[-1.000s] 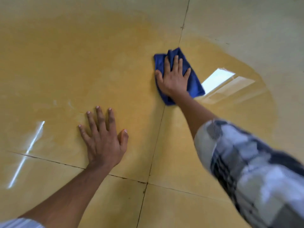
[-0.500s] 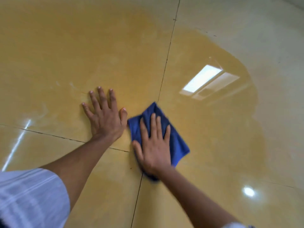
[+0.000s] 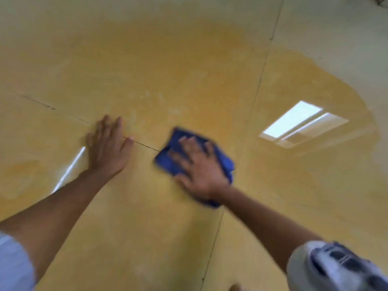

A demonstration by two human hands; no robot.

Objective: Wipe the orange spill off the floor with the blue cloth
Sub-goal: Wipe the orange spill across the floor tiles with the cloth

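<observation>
Mostly unwiped: orange spill (image 3: 210,85) covers wide floor (image 3: 336,22) area, wettest far right. Blue cloth (image 3: 174,162) lies flat mid-floor under right hand (image 3: 199,166), fingers spread, pressing. Left hand (image 3: 108,148) flat, bracing beside. Advice: keep palm pressure even, overlap strokes, work inward from spill edge, refold once cloth is soaked.

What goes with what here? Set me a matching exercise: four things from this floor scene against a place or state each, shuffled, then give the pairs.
Things:
1. left hand
2. right hand
3. blue cloth
4. window reflection

Places or states:
A. pinned under a palm
B. bright patch, far right of the spill
C. flat on bare floor, fingers spread
D. pressing down on fabric

Pairs: 1-C, 2-D, 3-A, 4-B
</observation>
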